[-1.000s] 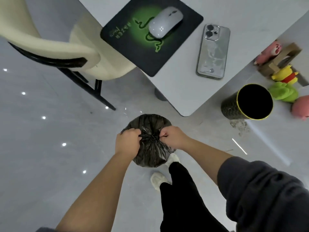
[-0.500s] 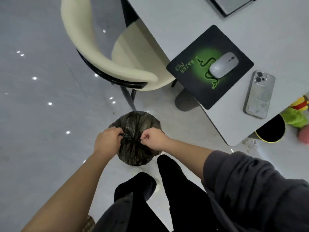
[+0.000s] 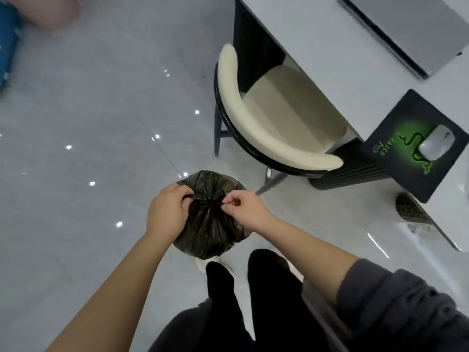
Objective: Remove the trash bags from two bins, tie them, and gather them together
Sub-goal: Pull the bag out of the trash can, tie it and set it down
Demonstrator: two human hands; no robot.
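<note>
The black trash bag (image 3: 210,224) hangs just in front of the chair (image 3: 266,128). The left hand (image 3: 166,212) and right hand (image 3: 247,209) each pinch a knot tail, pulling sideways, with the knot (image 3: 208,198) between them.

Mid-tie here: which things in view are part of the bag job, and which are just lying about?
Job: black trash bag, pinched at its gathered neck by left hand and right hand.
Lying about: chair, desk, mouse pad, mouse, grey laptop.
</note>
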